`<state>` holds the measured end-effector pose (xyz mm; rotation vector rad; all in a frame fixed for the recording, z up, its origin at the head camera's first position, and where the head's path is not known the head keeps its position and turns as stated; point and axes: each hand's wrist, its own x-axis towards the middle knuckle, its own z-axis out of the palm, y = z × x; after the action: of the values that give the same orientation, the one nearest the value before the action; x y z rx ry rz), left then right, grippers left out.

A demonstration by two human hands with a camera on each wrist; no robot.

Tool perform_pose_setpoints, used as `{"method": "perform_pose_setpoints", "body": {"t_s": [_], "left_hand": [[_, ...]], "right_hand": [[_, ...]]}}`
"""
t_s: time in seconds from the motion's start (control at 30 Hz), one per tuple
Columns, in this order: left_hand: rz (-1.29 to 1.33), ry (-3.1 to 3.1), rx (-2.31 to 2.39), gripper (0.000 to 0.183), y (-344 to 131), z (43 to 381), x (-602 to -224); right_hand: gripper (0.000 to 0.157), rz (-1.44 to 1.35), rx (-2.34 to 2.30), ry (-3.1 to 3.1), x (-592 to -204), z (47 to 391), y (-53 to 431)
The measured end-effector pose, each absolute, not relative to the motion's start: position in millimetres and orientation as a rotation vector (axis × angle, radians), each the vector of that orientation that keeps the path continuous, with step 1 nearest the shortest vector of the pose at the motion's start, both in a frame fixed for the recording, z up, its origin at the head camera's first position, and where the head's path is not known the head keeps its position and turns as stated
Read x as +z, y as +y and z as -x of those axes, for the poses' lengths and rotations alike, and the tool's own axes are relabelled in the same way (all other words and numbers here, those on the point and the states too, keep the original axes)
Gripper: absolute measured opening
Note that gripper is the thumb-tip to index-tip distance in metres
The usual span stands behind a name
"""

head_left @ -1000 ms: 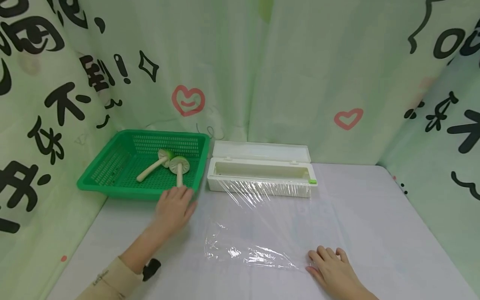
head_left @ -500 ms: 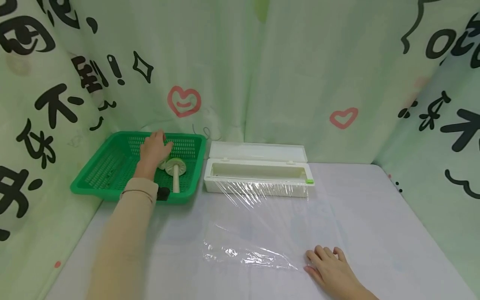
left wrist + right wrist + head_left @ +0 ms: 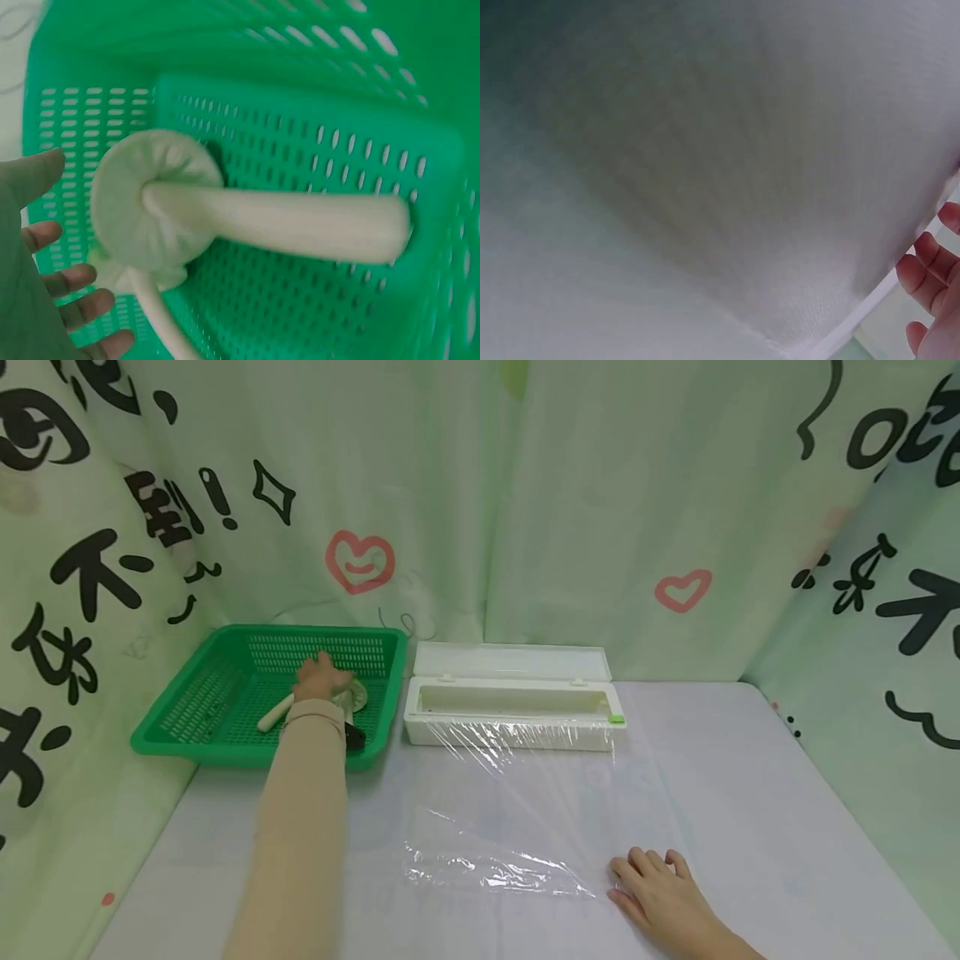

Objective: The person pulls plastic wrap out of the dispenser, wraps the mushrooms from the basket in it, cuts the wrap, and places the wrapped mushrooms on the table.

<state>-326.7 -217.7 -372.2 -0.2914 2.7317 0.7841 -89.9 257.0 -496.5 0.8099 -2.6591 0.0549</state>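
Two pale mushrooms with ribbed caps and long stems lie in the green basket [image 3: 172, 739], one mushroom [image 3: 300, 221] across the other mushroom [image 3: 161, 311]. My left hand [image 3: 318, 679] is down in the basket over the caps and partly hides them in the head view. In the left wrist view its fingers [image 3: 97, 306] are spread around the cap side, with the thumb apart. My right hand [image 3: 660, 893] rests on the white table by the near right corner of a sheet of cling film [image 3: 517, 872]. Its fingertips [image 3: 909, 274] touch the surface, lightly bent.
A white cling film box [image 3: 517, 737] with its lid [image 3: 513, 662] raised stands at the back, right of the basket. The film runs from its front edge toward me over the table [image 3: 750, 827]. Printed green curtains [image 3: 585, 510] hang around three sides.
My left hand has moved from the basket's near rim into it, first toward the back, then lower over the mushrooms. My right hand has stayed at the film's corner.
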Motion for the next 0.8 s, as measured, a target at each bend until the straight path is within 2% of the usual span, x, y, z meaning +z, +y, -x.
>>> {"method": "perform_pose_setpoints", "body": {"t_s": [0.57,0.7,0.8], "left_hand": [[0.394,2.635,0.691,0.077,-214.1,343.8,-405.0],[0.424,2.622,0.688,0.081,-225.1,367.5,-435.6],[0.432,2.698,0.671,0.089,-240.3,397.0,-476.8]], "right_hand": [[0.022,-0.776,0.035,-2.729,-492.1,88.7,256.9],[0.022,-0.770,0.028,-2.747,-493.3,89.0,257.1],[0.022,-0.771,0.035,-2.746,-493.7,89.3,257.1]]}}
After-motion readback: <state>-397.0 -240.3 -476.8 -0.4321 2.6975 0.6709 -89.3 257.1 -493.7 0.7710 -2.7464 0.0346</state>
